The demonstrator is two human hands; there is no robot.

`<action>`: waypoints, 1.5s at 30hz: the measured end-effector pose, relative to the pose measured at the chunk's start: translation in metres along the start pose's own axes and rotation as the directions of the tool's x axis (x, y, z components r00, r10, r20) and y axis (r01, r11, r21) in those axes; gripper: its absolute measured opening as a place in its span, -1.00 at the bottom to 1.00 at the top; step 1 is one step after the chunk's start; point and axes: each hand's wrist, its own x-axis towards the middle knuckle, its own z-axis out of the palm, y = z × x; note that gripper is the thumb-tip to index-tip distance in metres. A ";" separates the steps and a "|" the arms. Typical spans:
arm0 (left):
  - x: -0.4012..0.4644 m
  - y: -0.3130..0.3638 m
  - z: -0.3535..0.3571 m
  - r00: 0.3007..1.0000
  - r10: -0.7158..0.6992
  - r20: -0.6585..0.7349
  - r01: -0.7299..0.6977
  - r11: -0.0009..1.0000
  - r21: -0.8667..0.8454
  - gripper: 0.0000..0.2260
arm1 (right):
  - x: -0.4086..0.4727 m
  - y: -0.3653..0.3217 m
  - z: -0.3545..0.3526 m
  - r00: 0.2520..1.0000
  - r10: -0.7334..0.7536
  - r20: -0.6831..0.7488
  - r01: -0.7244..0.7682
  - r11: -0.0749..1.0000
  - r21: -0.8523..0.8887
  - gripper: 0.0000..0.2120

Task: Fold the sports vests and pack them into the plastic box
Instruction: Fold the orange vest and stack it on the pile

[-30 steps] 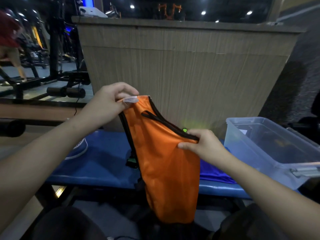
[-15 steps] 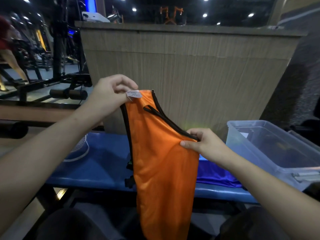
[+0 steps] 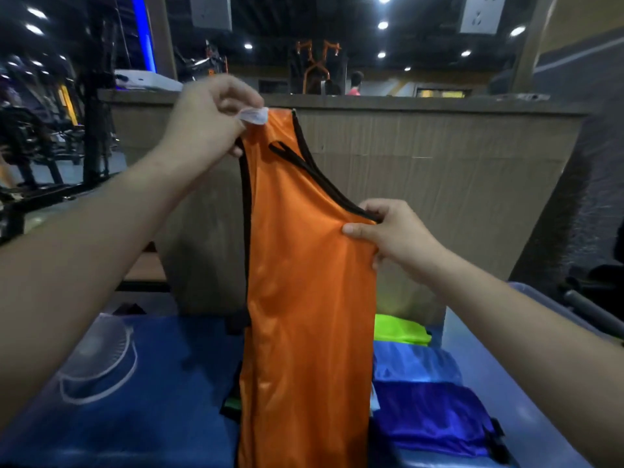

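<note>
Orange vest (image 3: 304,282) between raised hands (image 3: 304,177)

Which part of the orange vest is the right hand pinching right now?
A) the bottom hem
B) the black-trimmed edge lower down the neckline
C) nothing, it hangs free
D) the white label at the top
B: the right hand pinches the orange vest at its black-trimmed edge, while the left hand holds the top by the white label.

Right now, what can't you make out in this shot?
- Head view: the orange vest hides the bench and the vests behind it.
- Its hem is cut off by the bottom edge.
- The plastic box is mostly covered by the right hand and forearm.
- The white tag at the left hand is too blurred to read.
</note>
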 end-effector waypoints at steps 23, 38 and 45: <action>-0.014 -0.085 0.054 0.979 0.050 0.200 -0.055 0.998 0.018 -0.87 | 0.054 0.118 0.021 0.979 0.203 0.025 -0.205 0.976 0.077 -0.89; -0.188 -0.093 0.053 0.908 0.004 0.419 -0.036 0.997 0.067 -0.81 | -0.065 0.173 0.055 0.955 0.289 0.057 -0.278 0.948 -0.154 -0.71; -0.137 -0.100 0.056 0.947 0.034 0.319 -0.071 0.992 0.105 -0.78 | -0.034 0.168 0.059 0.970 0.241 0.030 -0.235 0.962 -0.136 -0.79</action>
